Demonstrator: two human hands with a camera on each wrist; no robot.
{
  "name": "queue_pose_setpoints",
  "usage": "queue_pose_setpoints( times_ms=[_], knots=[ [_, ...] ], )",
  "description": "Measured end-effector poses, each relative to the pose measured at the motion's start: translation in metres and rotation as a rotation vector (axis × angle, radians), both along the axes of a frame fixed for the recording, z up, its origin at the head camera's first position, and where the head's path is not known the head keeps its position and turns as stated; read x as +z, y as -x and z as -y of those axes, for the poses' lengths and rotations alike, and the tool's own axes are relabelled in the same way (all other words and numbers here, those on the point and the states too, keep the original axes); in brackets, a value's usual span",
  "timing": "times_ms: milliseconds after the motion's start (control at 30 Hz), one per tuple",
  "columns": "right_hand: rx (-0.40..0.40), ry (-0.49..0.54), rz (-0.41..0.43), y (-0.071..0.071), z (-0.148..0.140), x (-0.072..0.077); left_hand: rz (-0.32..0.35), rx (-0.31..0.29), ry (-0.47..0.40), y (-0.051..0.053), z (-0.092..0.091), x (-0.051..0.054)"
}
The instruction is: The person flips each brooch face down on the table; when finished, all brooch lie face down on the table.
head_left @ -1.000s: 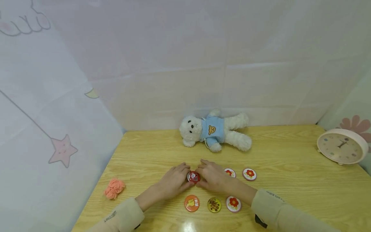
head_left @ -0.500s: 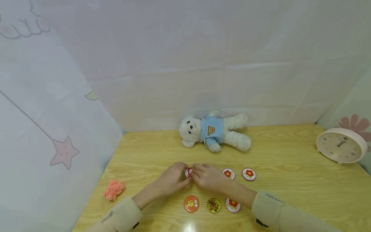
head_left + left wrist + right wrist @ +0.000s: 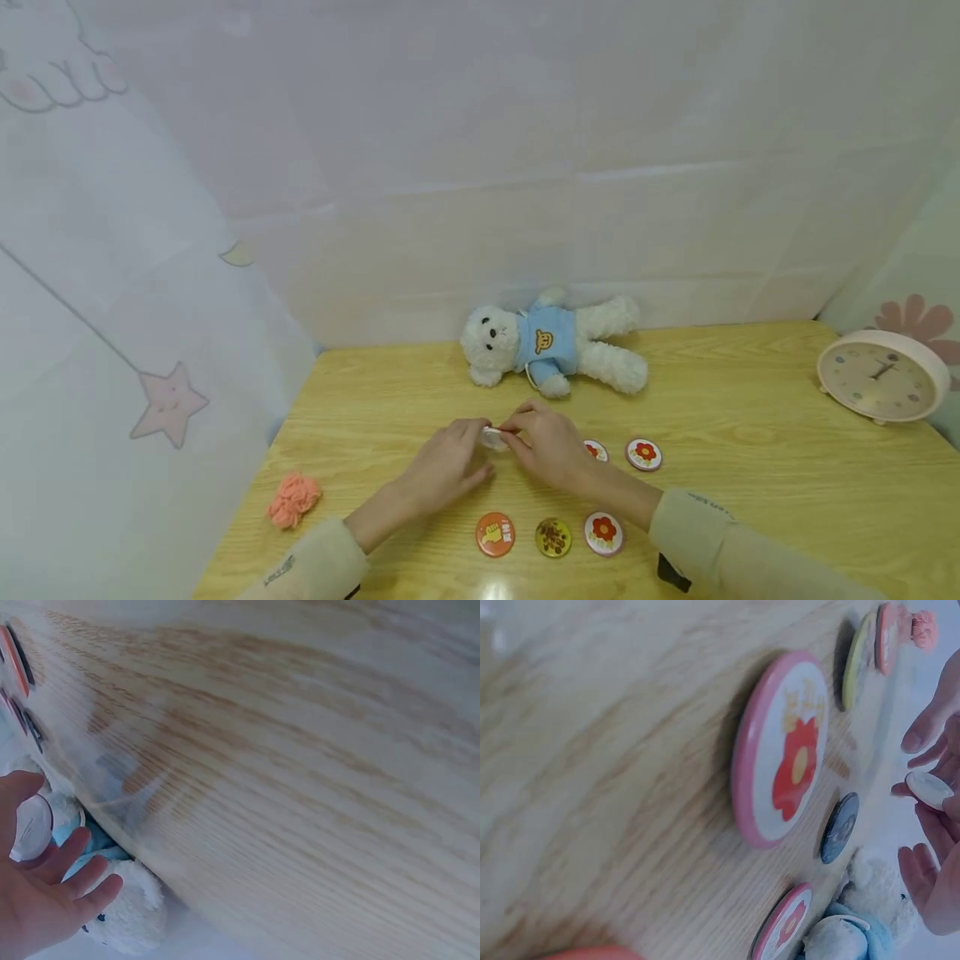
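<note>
In the head view, my right hand (image 3: 551, 446) pinches a round button badge (image 3: 492, 438) between thumb and fingers, its whitish back showing. My left hand (image 3: 447, 467) is at the badge's left side, fingertips at its edge and thumb apart from it. In the left wrist view, the left hand's (image 3: 45, 885) fingers are spread beside the pale badge (image 3: 31, 827). The right wrist view shows the badge (image 3: 928, 790) tilted between both hands. Nearest on the table are flower badges (image 3: 603, 533), a yellow badge (image 3: 553, 537) and an orange thumbs-up badge (image 3: 495, 534).
A white plush bear (image 3: 555, 342) in a blue shirt lies along the back. Coral yarn (image 3: 294, 500) sits at the left, and a round clock (image 3: 883, 377) stands at the right. Another flower badge (image 3: 644, 454) and a dark badge (image 3: 840, 827) lie on the table.
The badge between my hands has turned from its red printed face to its whitish back. My right hand has shifted from covering it to pinching its edge; the left hand stays close by.
</note>
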State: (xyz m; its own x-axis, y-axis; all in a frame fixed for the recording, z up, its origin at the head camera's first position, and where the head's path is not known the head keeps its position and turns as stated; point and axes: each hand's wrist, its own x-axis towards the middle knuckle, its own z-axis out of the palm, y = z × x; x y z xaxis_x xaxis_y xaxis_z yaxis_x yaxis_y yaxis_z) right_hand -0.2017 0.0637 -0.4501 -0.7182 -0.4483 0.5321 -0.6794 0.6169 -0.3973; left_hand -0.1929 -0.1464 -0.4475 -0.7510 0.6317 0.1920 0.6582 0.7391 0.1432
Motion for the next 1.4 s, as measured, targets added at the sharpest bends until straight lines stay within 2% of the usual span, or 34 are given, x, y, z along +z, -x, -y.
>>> queue_pose_setpoints(
  times_ms=[100, 200, 333, 500, 633, 867, 1100, 1400],
  knots=[
    [-0.029, 0.101, 0.153, -0.001, 0.003, 0.002, -0.036, 0.011, -0.019, 0.001, -0.001, 0.0],
    [-0.029, 0.184, 0.266, -0.002, 0.004, 0.004, -0.058, 0.02, -0.04, 0.001, -0.001, 0.0],
    [-0.016, 0.241, 0.363, -0.005, 0.006, 0.006, -0.078, 0.023, -0.068, 0.001, -0.002, -0.002],
    [-0.023, 0.259, 0.424, -0.008, 0.007, 0.005, -0.13, 0.001, -0.097, 0.002, -0.002, -0.006],
    [-0.011, 0.289, 0.42, -0.007, 0.006, 0.004, -0.15, -0.005, -0.125, 0.003, -0.003, -0.006],
    [0.02, 0.268, 0.377, -0.004, 0.003, -0.001, -0.1, -0.002, -0.174, 0.003, -0.003, -0.005],
    [0.043, 0.043, 0.259, -0.007, -0.003, -0.005, -0.069, -0.028, -0.147, 0.002, 0.002, 0.0],
    [0.063, -0.157, 0.157, -0.007, -0.002, -0.005, -0.012, -0.075, -0.071, 0.003, 0.003, 0.001]
  ],
)
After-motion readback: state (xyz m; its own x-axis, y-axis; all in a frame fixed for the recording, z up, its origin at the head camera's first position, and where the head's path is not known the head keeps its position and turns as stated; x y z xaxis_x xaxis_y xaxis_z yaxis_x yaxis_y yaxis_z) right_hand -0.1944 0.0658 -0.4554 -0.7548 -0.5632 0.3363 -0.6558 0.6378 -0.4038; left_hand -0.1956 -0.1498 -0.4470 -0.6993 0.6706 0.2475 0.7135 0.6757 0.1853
